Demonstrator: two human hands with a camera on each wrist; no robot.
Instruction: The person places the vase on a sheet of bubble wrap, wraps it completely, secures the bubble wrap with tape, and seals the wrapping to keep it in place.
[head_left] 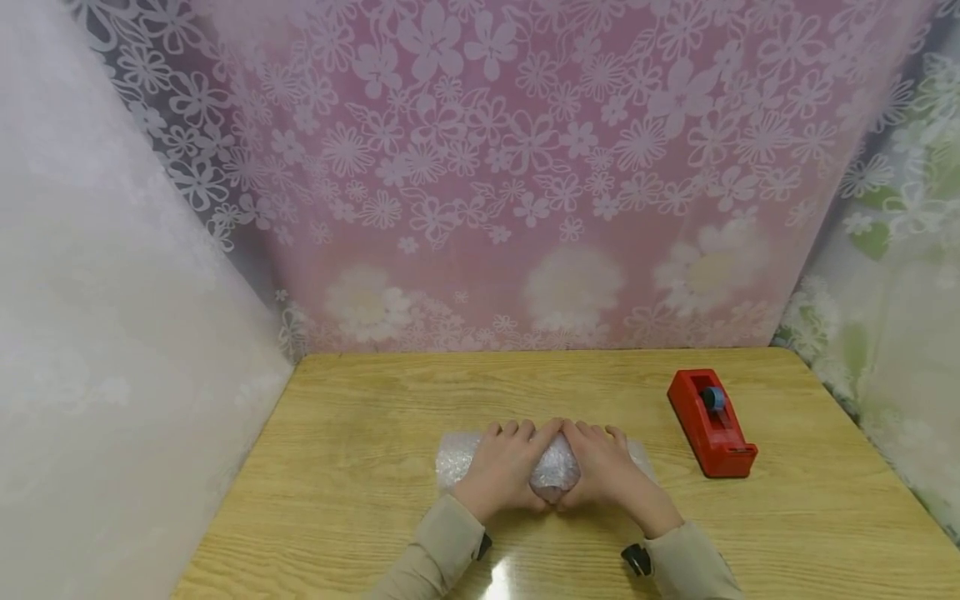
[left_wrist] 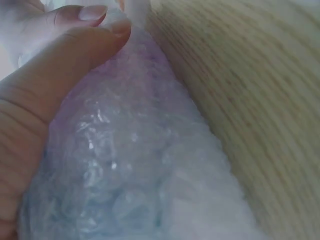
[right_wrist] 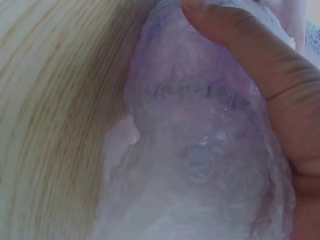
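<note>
A bundle in clear bubble wrap (head_left: 557,467) lies crosswise on the table near its front. Something pinkish-purple shows faintly through the layers in both wrist views; its kind cannot be made out. My left hand (head_left: 504,468) grips the left part of the bundle, and my right hand (head_left: 604,470) grips the right part. The two hands meet at the middle, their fingers over the far side and thumbs on the near side. In the left wrist view the left thumb (left_wrist: 55,75) presses on the bubble wrap (left_wrist: 130,140). The right thumb (right_wrist: 270,65) does likewise in the right wrist view. Loose wrap ends stick out beyond both hands.
A red tape dispenser (head_left: 708,425) with a small roll of tape stands on the wooden table (head_left: 360,417), right of the hands. Pink floral cloth (head_left: 525,208) hangs behind the table, and pale curtains (head_left: 112,333) flank its sides.
</note>
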